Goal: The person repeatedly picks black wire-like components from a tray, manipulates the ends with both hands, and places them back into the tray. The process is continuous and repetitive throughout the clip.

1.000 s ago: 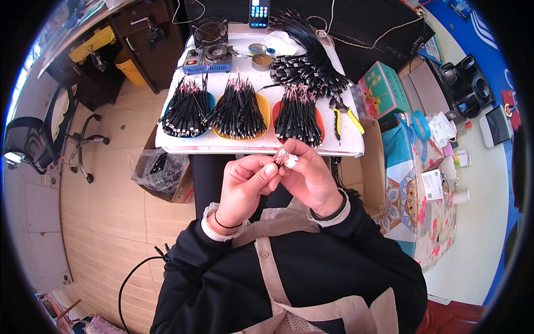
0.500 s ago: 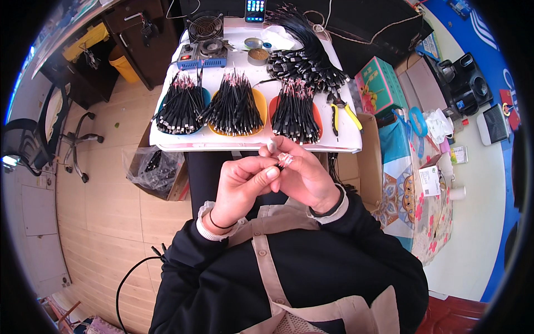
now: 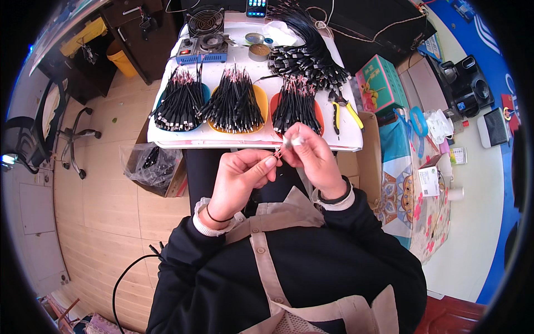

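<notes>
Fingers [image 3: 289, 142] higher, same small wire [image 3: 277, 151].

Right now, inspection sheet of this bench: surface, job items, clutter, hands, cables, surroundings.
Surface: white table, crowded.
Job's things: small cable piece with thin wire ends, pinched between both hands in front of the table edge.
Clutter: three trays of black cable bundles, blue, yellow, orange-red; loose cable pile; yellow-handled pliers; small fan; round tin.
Hands: left hand and right hand, both gripping the piece.
Cables: black cord on the floor.
Surroundings: office chair, green box.
</notes>
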{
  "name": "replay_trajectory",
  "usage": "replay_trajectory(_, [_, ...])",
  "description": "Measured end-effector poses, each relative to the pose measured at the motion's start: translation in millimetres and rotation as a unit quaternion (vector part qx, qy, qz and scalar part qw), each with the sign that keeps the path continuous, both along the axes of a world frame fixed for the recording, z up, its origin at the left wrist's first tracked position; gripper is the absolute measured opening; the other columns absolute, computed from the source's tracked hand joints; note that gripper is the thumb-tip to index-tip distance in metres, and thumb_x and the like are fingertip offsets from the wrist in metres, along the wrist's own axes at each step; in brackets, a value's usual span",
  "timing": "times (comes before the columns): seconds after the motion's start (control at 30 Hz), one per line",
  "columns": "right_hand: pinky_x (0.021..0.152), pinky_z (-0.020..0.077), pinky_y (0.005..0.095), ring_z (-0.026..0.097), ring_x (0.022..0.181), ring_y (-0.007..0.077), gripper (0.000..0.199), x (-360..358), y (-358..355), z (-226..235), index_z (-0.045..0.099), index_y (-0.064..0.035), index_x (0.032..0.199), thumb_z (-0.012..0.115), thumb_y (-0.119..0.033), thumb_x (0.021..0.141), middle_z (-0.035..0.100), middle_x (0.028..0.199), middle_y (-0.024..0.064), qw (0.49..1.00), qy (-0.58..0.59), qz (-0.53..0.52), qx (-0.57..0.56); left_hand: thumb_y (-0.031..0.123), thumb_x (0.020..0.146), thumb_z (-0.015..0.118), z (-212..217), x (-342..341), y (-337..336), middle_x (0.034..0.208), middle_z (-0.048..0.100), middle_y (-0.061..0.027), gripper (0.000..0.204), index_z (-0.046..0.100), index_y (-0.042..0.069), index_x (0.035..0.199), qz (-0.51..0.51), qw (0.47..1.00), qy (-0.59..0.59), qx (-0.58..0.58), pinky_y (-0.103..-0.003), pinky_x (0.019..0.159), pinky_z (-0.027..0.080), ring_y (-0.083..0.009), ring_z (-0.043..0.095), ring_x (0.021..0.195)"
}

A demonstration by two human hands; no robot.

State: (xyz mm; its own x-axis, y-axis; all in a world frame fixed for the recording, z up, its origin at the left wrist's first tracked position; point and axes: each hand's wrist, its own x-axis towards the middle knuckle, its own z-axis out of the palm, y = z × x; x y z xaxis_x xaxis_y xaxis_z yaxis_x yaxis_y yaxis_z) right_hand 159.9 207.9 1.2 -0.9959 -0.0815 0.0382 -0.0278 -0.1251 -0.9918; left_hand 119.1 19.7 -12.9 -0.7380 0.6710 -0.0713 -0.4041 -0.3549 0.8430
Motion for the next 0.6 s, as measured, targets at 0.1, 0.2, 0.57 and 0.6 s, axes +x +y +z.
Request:
replay_trajectory(0.1, [0.058,0.0346,0.0191,0.043,0.065,0.005,0.032,5.1,2.6,10.7,0.052,-0.004,0.09,0.051,-0.033,0.101,0.048,0.075,-0.0012,0.986,0.051,-0.002,0.159,0.007,0.094,0.061,1.3,4.9,-1.0,0.072,0.062,-0.0008,0.015,0.069,-0.003,0.101,0.005,1.0,0.022,-0.016,-0.017,0.049,0.029,-0.0014,0.041,0.056])
replay_trajectory(0.2, [0.056,0.0389,0.0237,0.048,0.062,0.0067,0.027,14.5,-6.9,12.1,0.054,0.0001,0.083,0.055,-0.021,0.099,0.054,0.069,0.0003,0.956,0.099,-0.04,0.273,0.007,0.094,0.061,3.7,10.2,-0.6,0.072,0.062,-0.0011,0.015,0.069,-0.004,0.102,0.005,0.999,0.035,-0.024,-0.017,0.049,0.029,-0.0014,0.04,0.056])
replay_trajectory(0.57, [0.066,0.0445,0.0236,0.057,0.076,0.0094,0.016,28.6,21.0,14.5,0.058,-0.0004,0.1,0.06,-0.015,0.096,0.059,0.086,0.0034,0.973,0.121,-0.034,0.192,0.002,0.095,0.057,9.6,19.7,-14.5,0.068,0.061,-0.0057,0.015,0.068,-0.008,0.096,-0.015,0.999,-0.028,0.011,-0.019,0.045,0.024,-0.0025,0.036,0.05])
replay_trajectory(0.6, [0.071,0.0476,0.0278,0.061,0.084,0.0159,0.021,31.6,24.9,23.4,0.061,-0.0021,0.105,0.069,-0.01,0.087,0.061,0.094,0.0067,0.938,0.141,-0.017,0.315,0.003,0.095,0.057,10.3,17.5,-15.2,0.067,0.061,-0.0063,0.016,0.068,-0.008,0.096,-0.029,0.999,-0.025,0.004,-0.019,0.045,0.025,-0.0022,0.037,0.049])
